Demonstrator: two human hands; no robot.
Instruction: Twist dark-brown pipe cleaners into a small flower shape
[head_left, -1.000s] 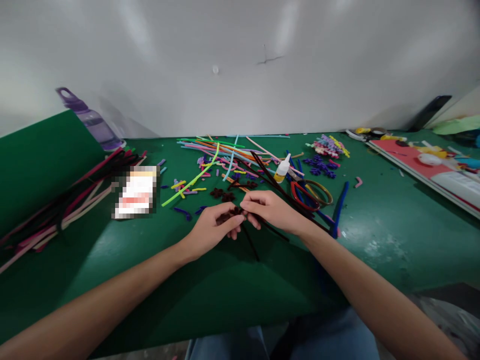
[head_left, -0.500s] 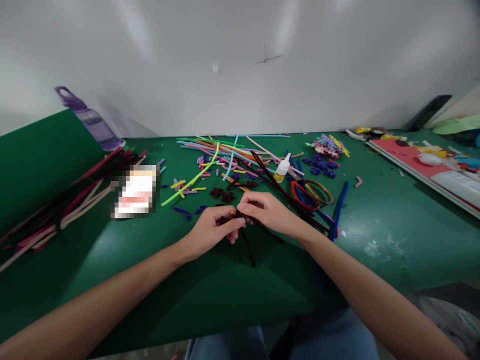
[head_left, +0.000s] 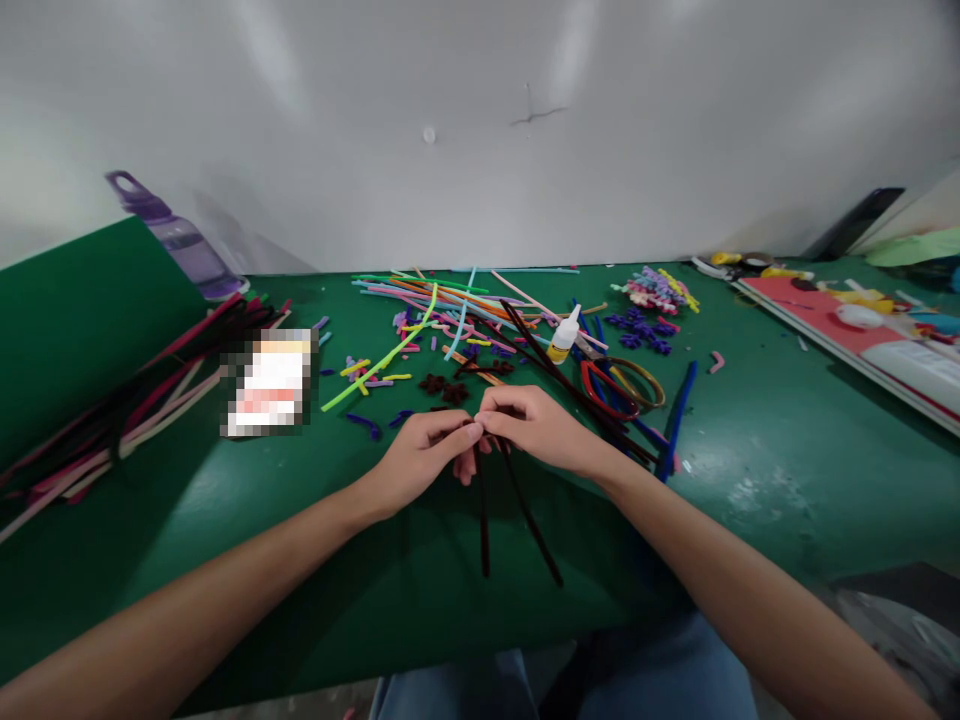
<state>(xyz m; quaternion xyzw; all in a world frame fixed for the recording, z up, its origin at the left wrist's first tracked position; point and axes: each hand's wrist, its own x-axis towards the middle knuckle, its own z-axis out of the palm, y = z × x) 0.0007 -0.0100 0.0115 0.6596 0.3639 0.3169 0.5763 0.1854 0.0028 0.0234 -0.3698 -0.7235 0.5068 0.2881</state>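
Observation:
My left hand and my right hand meet at the middle of the table, fingertips pinched together. Between them they grip a dark brown pipe cleaner, whose two ends hang down toward me, spread slightly apart. The part inside the fingers is hidden. Just beyond my hands lie small dark brown flower-like shapes of bent pipe cleaner. To the right of my right hand lie red-handled scissors and several long dark pipe cleaners.
A small white glue bottle stands behind the scissors. Colourful pipe cleaners and cut bits spread across the back. Blue-purple shapes lie at right, near a red book. A purple water bottle and a pipe cleaner bundle are left.
The two brown ends have swung: both now hang down toward me, where before one hung and the other pointed right. My hands have barely moved.

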